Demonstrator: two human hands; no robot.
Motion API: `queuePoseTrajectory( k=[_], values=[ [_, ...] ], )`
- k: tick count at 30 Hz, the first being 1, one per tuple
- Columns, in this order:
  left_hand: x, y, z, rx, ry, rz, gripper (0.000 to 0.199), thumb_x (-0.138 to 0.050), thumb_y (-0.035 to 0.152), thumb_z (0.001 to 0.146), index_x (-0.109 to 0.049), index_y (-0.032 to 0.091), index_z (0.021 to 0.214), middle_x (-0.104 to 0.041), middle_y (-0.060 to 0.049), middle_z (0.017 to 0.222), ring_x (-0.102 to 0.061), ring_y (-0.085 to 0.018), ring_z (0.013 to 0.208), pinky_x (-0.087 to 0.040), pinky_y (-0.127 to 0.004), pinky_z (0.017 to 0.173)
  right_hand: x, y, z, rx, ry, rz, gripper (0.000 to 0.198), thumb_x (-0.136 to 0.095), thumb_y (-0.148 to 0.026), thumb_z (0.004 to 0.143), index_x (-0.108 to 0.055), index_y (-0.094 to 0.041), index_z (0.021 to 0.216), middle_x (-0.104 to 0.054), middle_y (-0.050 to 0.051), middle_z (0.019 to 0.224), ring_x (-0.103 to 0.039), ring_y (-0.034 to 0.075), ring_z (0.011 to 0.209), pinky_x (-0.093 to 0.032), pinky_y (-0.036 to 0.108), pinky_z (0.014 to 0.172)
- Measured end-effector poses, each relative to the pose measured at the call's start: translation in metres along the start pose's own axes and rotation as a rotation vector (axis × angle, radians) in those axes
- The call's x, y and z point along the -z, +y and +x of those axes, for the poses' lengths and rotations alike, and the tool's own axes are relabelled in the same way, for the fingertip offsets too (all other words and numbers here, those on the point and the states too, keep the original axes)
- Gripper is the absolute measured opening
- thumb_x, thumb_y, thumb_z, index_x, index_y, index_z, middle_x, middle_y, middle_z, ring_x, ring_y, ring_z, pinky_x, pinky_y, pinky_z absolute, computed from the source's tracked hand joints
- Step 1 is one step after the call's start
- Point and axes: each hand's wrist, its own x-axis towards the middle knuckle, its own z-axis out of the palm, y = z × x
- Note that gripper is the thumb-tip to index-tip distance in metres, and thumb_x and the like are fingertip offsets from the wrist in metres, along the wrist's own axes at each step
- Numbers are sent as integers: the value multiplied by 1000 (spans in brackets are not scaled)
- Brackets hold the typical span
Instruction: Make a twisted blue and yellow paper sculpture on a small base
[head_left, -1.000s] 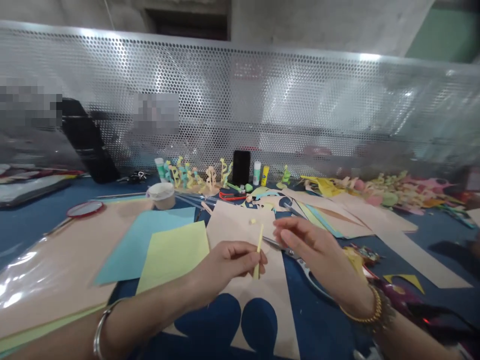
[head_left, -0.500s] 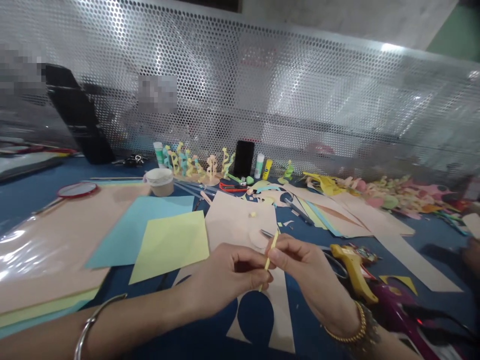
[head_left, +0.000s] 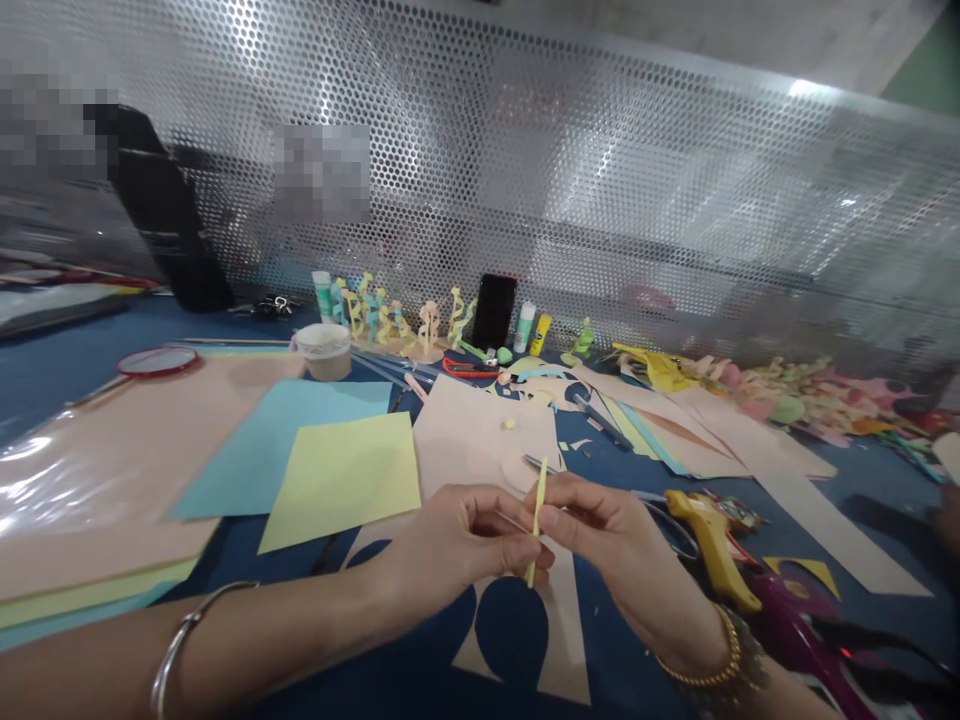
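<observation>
Between my two hands stands a narrow yellow paper strip (head_left: 541, 488), nearly upright. My left hand (head_left: 472, 535) pinches its lower part between thumb and fingers. Higher up, the thumb and fingertips of my right hand (head_left: 592, 525) close on the same strip. Just behind the fingers, the metal tip of a tool (head_left: 536, 463) shows; the rest of it is hidden. Under my hands lies a pale pink sheet (head_left: 566, 640) with round holes cut out. Beyond it, a small yellow paper piece (head_left: 509, 425) rests on another pale pink sheet (head_left: 465, 420).
Yellow paper (head_left: 345, 480) and blue paper (head_left: 240, 470) lie left, near a paper cup (head_left: 324, 352). A yellow-handled tool (head_left: 709, 550) and a purple tool (head_left: 802, 635) lie right. Curled paper figures (head_left: 382, 318), a phone (head_left: 494, 312) and glue sticks (head_left: 525, 328) stand before a perforated metal screen (head_left: 420, 150).
The yellow strip has turned from a slant to closer to upright. Both hands keep their pinch on it, and the camera view has tilted slightly.
</observation>
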Motion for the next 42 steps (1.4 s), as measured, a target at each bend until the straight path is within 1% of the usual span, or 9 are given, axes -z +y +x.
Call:
queuePoseTrajectory(
  k=[2,5,8,10,14,22,30,35,42],
  values=[
    [1,0,1,8,64,13,20,-71,24,71,-57,16,82,-68,-2,70,-62,-15,68,-44,-27,66,1,1,-1,-10,10,-6,14,-61,-34,82,-69,-22,82,-65,1,84,-59,17,86,-45,30,79],
    [4,5,1,-84,165,142,25,-68,29,75,-57,18,94,-67,-3,84,-61,-18,83,-44,-30,74,3,1,-1,-46,41,-49,15,-61,-36,82,-67,-22,82,-67,0,82,-59,16,82,-45,29,77],
    [6,10,-1,-179,152,249,25,-58,33,83,-64,21,105,-62,-6,106,-57,-20,99,-43,-31,84,4,0,-2,-60,9,-74,17,-60,-36,83,-66,-22,77,-67,-2,78,-59,13,75,-45,24,71],
    [7,10,-1,-194,109,243,22,-58,32,83,-68,23,101,-59,-6,112,-55,-21,105,-43,-30,86,2,-1,-2,-62,-41,-57,17,-61,-34,83,-67,-22,73,-66,-3,75,-58,12,73,-44,22,69],
    [7,5,1,-213,74,130,14,-63,27,81,-73,24,90,-61,-3,105,-52,-19,108,-41,-27,88,-3,0,-3,-105,-78,9,17,-63,-33,81,-67,-20,71,-67,-2,74,-59,11,72,-45,21,69],
    [6,7,1,-171,157,20,14,-62,30,82,-70,19,80,-61,2,72,-54,-14,75,-41,-27,77,-6,4,-4,-276,-125,214,24,-62,-40,81,-67,-16,78,-65,1,69,-57,8,58,-47,21,57],
    [8,0,2,-163,176,4,14,-66,31,79,-72,20,84,-71,-2,86,-60,-19,89,-42,-31,87,-6,8,-3,-265,-70,231,19,-69,-36,76,-66,-17,77,-64,-1,65,-56,7,56,-47,18,51],
    [9,0,1,-176,165,12,17,-68,29,77,-72,22,92,-71,-2,90,-60,-18,91,-43,-30,86,-5,9,-4,-261,-70,234,20,-69,-36,76,-66,-17,78,-63,-1,65,-56,7,57,-48,17,51],
    [9,3,1,-188,155,43,14,-65,29,80,-73,21,87,-70,-3,100,-59,-21,101,-41,-31,92,-5,8,-2,-271,-72,216,21,-67,-39,76,-66,-17,76,-63,-1,65,-55,8,56,-47,18,51]
  ],
)
